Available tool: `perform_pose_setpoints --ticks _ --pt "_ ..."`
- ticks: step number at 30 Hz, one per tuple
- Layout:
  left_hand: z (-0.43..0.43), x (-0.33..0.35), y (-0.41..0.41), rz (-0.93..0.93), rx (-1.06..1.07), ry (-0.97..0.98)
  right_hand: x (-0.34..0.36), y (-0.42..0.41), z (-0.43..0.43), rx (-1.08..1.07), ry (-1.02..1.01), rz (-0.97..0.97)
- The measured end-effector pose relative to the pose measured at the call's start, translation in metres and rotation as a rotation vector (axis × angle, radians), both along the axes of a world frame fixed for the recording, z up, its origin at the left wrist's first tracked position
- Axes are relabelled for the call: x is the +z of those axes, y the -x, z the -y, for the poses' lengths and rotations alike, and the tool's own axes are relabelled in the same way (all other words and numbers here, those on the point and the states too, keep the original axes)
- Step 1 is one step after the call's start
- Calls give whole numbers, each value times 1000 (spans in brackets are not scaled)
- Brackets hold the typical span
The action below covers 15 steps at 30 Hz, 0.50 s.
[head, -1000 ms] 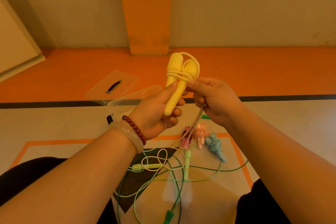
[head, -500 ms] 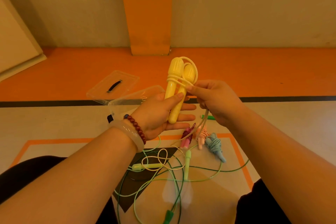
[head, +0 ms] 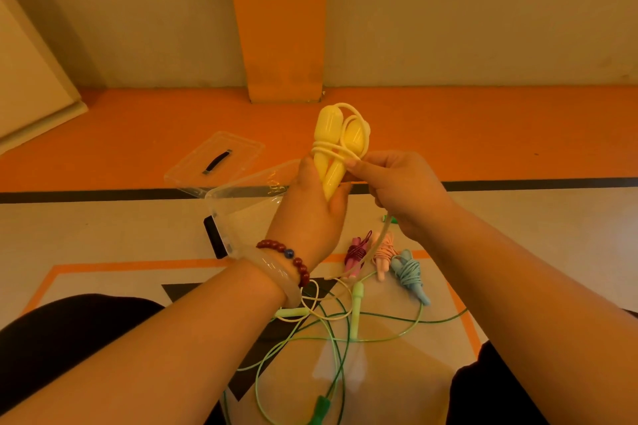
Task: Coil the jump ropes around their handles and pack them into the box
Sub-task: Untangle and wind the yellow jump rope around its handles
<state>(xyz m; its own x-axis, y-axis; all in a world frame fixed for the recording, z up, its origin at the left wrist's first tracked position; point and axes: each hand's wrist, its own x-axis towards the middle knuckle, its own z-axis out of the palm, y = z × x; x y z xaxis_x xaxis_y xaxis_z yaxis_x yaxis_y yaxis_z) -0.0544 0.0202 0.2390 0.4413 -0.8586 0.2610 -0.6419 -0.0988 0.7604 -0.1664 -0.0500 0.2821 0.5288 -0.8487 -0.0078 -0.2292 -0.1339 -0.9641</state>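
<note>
- Our left hand (head: 316, 214) clamps the yellow handles (head: 333, 152); our right hand (head: 402, 193) pinches their cord.
- The clear box (head: 241, 214) sits left, open floor (head: 518, 217) right.
- Coiled ropes (head: 386, 260) lie near us.

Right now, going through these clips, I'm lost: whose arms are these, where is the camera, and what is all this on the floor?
There is no machine here. One camera worn on a person's head looks down at their own bare hands. The left hand grips two yellow handles held together; the right hand pinches the yellow rope being wound around them. On the floor lie three wound ropes, dark pink, light pink and blue, plus loose green ropes. Behind the hands sits a clear box and its lid.
</note>
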Motion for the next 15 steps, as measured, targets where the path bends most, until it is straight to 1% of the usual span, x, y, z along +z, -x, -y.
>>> perform_pose_setpoints --ticks 3,6,9,12,15 --pt "-1 3 -8 51 -36 -69 9 10 6 53 68 -98" --pt "-1 5 -7 42 -61 -100 14 17 13 63 205 -230" --pt "-3 10 -2 -25 -67 -80 9 19 17 55 276 -205" --pt "-4 13 -2 -178 -88 -49 7 19 17 67 286 -159" --pt "-5 15 0 -471 -109 -30 6 20 18 81 196 -48"
